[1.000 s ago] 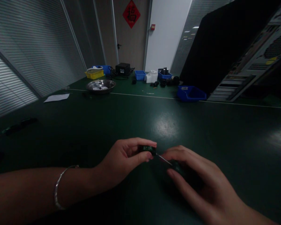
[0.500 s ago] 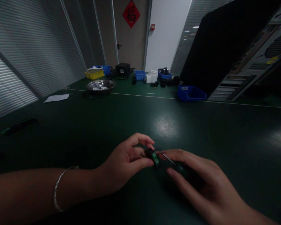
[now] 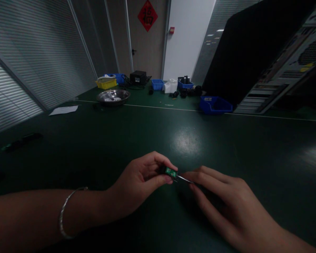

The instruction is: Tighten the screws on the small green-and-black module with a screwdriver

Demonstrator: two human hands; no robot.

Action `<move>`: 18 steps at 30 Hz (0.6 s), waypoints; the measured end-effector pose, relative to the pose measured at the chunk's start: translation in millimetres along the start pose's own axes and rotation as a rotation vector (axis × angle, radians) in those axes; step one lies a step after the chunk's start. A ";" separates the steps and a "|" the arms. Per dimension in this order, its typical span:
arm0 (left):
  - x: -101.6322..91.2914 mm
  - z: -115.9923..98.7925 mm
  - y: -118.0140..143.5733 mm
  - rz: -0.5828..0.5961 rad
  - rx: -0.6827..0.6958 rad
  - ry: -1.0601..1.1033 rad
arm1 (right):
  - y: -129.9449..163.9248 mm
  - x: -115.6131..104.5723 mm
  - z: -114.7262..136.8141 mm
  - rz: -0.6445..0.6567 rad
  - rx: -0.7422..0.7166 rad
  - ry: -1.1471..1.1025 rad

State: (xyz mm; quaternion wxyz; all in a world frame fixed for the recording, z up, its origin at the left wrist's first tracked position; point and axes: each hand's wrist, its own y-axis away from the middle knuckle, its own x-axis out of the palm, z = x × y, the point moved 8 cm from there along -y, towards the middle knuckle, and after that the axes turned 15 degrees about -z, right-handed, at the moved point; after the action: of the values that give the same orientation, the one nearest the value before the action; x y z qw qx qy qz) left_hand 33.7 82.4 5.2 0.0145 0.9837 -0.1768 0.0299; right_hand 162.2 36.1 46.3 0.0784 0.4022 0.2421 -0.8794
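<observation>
In the head view my left hand (image 3: 144, 182) is closed, pinching a small green circuit board with black parts (image 3: 171, 172) between thumb and fingers. My right hand (image 3: 229, 207) is closed on a slim screwdriver (image 3: 184, 179); its metal shaft shows between the fingertips, while the handle is mostly hidden by the hand and shadow. The shaft's tip meets the right end of the board, though whether it touches or sits just in front I cannot tell. Both hands are held above the dark green table (image 3: 137, 130).
A blue bin (image 3: 216, 105) stands right of centre, before a large computer case (image 3: 242, 52). Further left lie a metal bowl (image 3: 113, 97), a paper sheet (image 3: 64, 110) and a dark, green-tipped object (image 3: 22, 141). Bins, a black box (image 3: 138, 78) and cables line the back.
My left hand has turned the circuit board from steep to nearly level. The screwdriver has tilted flatter, its tip now at the board's end, and my right thumb and fingers have drawn closer together.
</observation>
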 end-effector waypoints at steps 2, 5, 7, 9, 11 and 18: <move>-0.1 -1.7 0.8 0.000 0.033 -0.036 | -0.5 1.0 0.2 0.000 -0.008 0.010; 0.1 -6.7 2.0 0.006 0.103 -0.069 | -1.0 0.6 0.9 -0.024 -0.020 0.010; -0.5 -8.1 2.0 0.000 0.110 -0.055 | -0.5 0.2 2.0 -0.034 -0.024 -0.010; -1.3 -7.3 1.6 -0.010 0.081 -0.026 | 0.5 -0.4 3.0 -0.038 -0.021 -0.035; -1.6 -5.7 1.3 -0.017 0.047 -0.010 | 1.2 -1.2 3.6 -0.043 -0.015 -0.055; 0.2 -1.7 1.3 -0.020 -0.037 0.061 | 1.3 -3.9 5.0 -0.083 -0.010 -0.135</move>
State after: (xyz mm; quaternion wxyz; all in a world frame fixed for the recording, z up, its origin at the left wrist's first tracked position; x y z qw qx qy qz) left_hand 33.4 81.1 7.0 0.0384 0.9836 -0.1669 0.0565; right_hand 161.9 32.3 51.6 0.0602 0.3314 0.2573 -0.9057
